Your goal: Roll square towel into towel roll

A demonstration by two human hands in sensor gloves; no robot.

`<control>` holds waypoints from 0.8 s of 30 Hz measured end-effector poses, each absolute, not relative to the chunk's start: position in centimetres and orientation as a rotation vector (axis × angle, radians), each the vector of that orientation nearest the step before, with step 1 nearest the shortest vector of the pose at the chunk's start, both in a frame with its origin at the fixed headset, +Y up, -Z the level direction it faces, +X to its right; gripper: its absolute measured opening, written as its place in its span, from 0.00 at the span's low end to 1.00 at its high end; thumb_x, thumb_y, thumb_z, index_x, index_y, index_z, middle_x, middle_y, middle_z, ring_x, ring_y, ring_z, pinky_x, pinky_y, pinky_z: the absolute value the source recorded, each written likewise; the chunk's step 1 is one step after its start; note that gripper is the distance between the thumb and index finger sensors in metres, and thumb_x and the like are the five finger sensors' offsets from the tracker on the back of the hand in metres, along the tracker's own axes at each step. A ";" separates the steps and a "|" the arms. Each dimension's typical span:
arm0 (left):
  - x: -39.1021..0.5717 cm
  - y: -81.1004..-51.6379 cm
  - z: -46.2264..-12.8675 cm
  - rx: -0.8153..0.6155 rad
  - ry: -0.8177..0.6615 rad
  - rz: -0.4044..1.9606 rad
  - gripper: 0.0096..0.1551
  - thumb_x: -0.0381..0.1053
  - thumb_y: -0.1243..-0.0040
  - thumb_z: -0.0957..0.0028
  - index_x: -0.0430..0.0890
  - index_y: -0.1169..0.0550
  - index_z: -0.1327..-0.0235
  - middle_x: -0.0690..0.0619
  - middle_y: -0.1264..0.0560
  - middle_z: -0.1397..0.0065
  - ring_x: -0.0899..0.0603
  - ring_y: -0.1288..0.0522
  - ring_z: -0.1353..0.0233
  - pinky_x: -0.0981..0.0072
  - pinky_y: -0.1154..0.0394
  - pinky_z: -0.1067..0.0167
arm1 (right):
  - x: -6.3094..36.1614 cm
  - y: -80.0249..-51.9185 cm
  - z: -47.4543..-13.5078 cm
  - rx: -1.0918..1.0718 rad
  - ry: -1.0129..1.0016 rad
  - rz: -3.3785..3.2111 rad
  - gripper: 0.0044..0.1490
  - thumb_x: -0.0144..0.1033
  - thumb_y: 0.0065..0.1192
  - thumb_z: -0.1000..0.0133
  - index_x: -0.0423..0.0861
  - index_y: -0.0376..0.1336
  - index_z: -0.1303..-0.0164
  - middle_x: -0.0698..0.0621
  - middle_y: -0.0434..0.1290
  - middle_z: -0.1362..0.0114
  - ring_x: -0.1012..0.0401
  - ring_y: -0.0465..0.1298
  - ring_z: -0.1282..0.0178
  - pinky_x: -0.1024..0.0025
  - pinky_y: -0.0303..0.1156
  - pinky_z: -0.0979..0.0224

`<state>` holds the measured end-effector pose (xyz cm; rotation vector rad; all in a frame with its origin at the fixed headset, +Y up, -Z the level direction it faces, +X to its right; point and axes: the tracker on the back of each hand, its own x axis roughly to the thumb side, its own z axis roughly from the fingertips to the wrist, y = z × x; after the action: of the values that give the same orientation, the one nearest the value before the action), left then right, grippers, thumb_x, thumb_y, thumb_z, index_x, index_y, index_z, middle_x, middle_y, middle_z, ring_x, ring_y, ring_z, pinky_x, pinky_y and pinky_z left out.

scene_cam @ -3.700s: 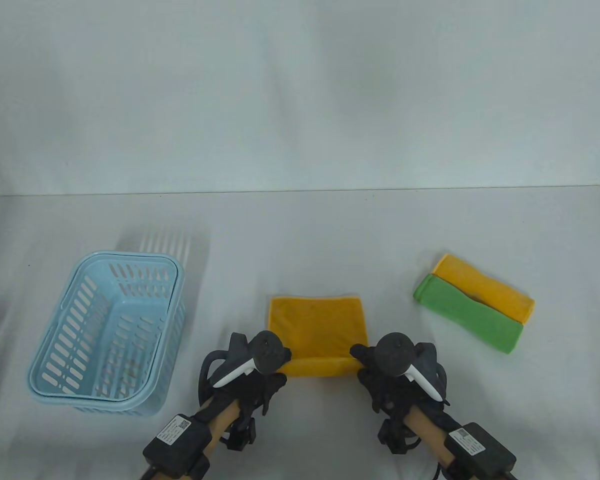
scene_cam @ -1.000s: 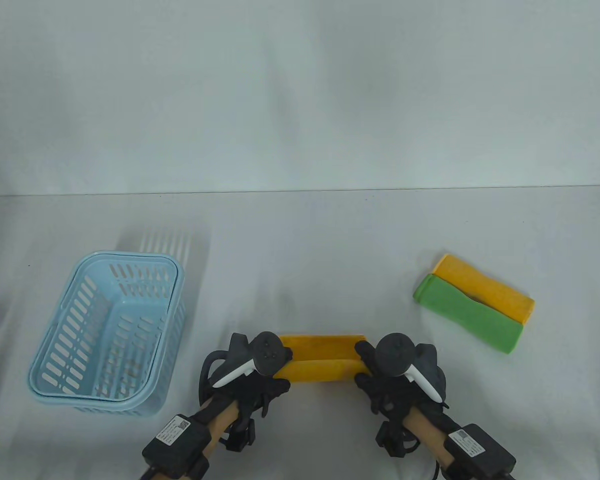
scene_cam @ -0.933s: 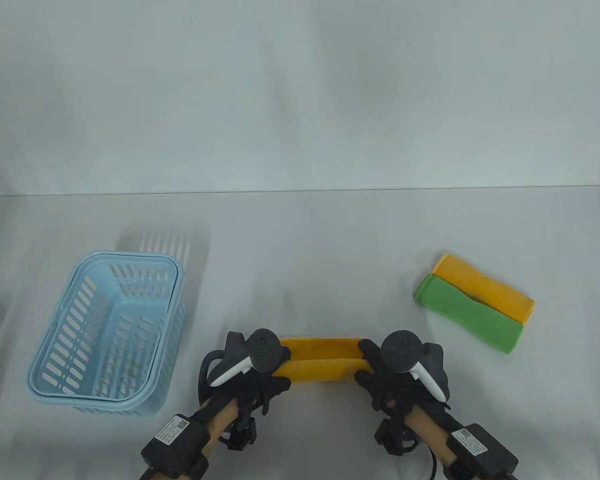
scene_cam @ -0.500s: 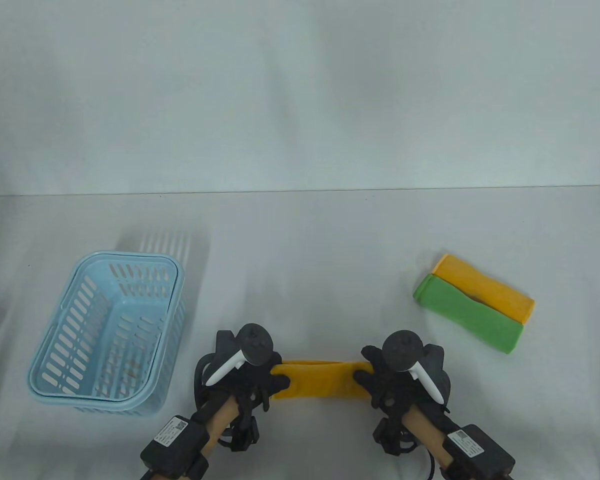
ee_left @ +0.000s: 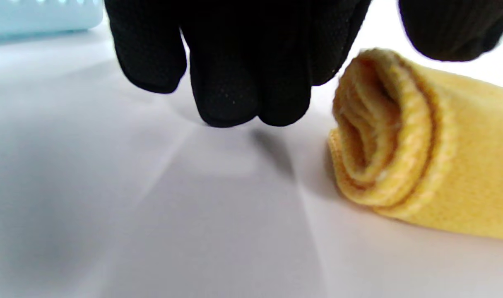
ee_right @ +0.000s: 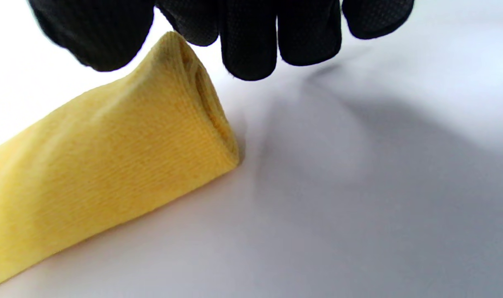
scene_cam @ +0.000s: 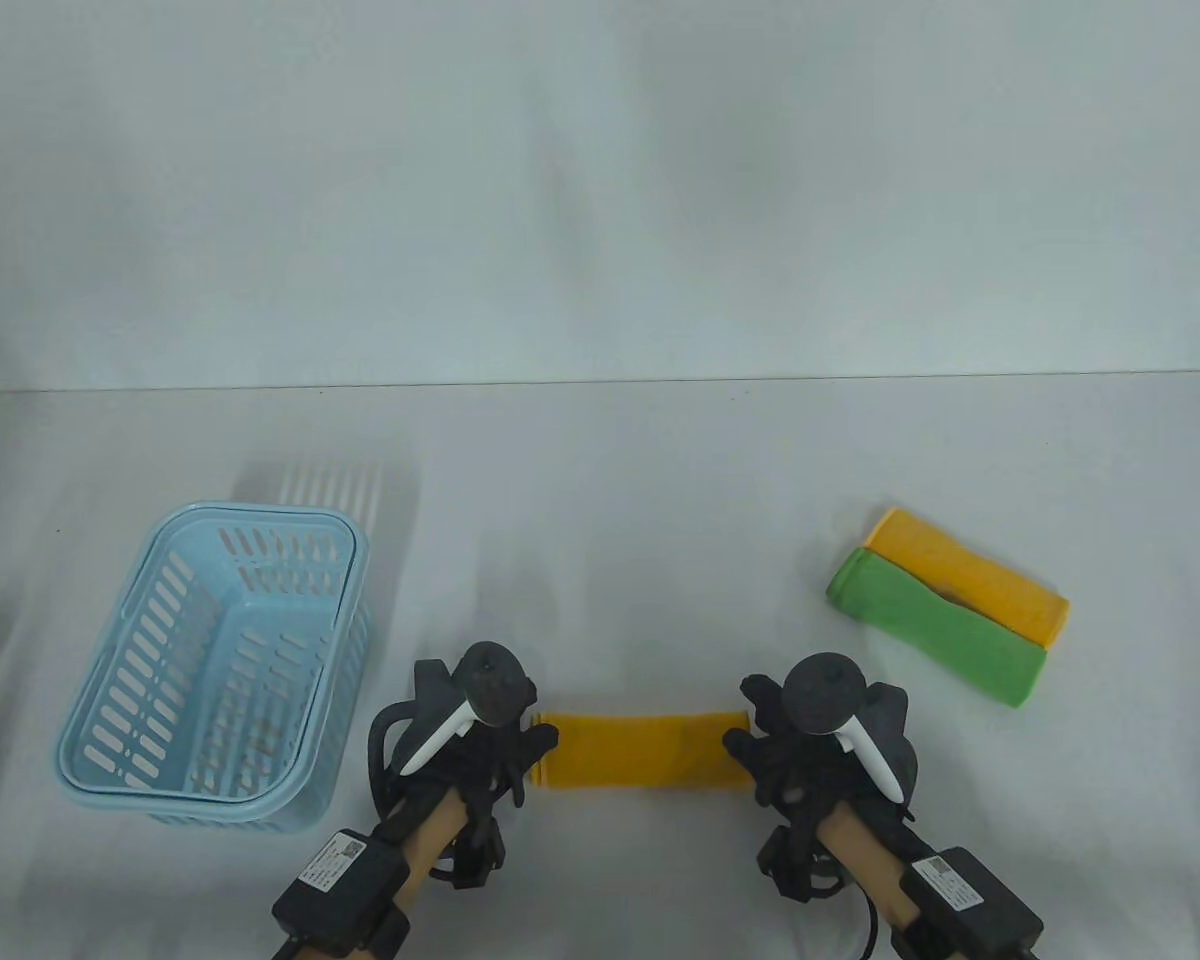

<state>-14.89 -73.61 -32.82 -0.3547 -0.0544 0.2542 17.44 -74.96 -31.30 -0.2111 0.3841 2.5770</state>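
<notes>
The yellow towel [scene_cam: 643, 750] lies as a finished roll near the table's front edge, its length running left to right. My left hand [scene_cam: 530, 745] sits at its left end and my right hand [scene_cam: 745, 735] at its right end. In the left wrist view the spiral end of the roll [ee_left: 375, 132] shows beside my loosely hanging fingers [ee_left: 234, 82], which hold nothing. The right wrist view has my fingers [ee_right: 251, 41] hovering just above the roll's other end [ee_right: 110, 165], not gripping it.
A light blue slotted basket [scene_cam: 260, 514] stands at the left, its edge also showing in the left wrist view [ee_left: 40, 16]. A green towel roll [scene_cam: 935, 625] and a second yellow one [scene_cam: 970, 575] lie side by side at the right.
The flat towel has been rolled up towards the front edge. In the last half second both hands let go of the roll and slid outward to its ends.
</notes>
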 end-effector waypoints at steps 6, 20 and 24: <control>-14.5 -73.0 -32.5 -0.318 -0.071 0.248 0.45 0.69 0.43 0.62 0.55 0.32 0.28 0.56 0.25 0.28 0.42 0.21 0.30 0.44 0.28 0.32 | 17.4 -74.8 -31.2 -0.199 0.368 2.589 0.47 0.59 0.64 0.61 0.60 0.53 0.30 0.55 0.66 0.27 0.50 0.64 0.24 0.44 0.61 0.26; -14.2 -67.8 -30.3 -0.028 -0.153 0.194 0.50 0.73 0.44 0.64 0.57 0.35 0.25 0.54 0.32 0.21 0.39 0.28 0.23 0.39 0.33 0.28 | 14.1 -72.5 -29.8 0.133 0.248 2.705 0.49 0.55 0.63 0.60 0.62 0.47 0.29 0.59 0.52 0.19 0.50 0.51 0.16 0.41 0.50 0.20; -14.5 -66.2 -29.6 0.058 -0.161 0.219 0.50 0.73 0.44 0.64 0.56 0.35 0.24 0.54 0.32 0.20 0.38 0.29 0.23 0.39 0.33 0.28 | 11.7 -72.0 -29.3 0.275 0.232 2.807 0.50 0.57 0.63 0.60 0.62 0.47 0.29 0.59 0.52 0.19 0.50 0.51 0.16 0.41 0.51 0.20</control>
<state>-14.50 -66.15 -29.62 0.0582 -0.1614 0.2185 11.73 -71.98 -29.32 0.2747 0.2323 2.8075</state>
